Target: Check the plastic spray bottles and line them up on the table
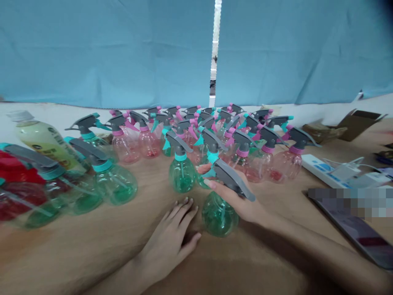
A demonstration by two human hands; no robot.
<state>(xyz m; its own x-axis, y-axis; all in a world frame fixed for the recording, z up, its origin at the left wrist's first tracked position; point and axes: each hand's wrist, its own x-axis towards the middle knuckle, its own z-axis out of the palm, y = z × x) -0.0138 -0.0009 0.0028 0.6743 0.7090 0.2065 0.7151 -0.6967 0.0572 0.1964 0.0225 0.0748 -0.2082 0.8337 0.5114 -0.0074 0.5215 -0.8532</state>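
Note:
My right hand (pixel 236 194) is wrapped round the neck of a green spray bottle (pixel 219 215) with a grey and turquoise trigger head. That bottle is upright, just right of my left hand. Palm down on the wooden table (pixel 116 254), my left hand (pixel 173 235) lies with fingers stretched and holds nothing. Directly beyond its fingertips stands another green spray bottle (pixel 182 174). Behind both hands, several pink spray bottles (pixel 285 164) and green ones crowd together, many partly hidden by those in front.
Several green spray bottles (pixel 116 186) stand at the left, near a labelled drink bottle (pixel 46 139) and a red item (pixel 18 168). On the right lie a phone (pixel 353 233), a white power strip (pixel 322 170) with plugs, and an open brown box (pixel 356 125). A blue cloth (pixel 123 49) hangs behind.

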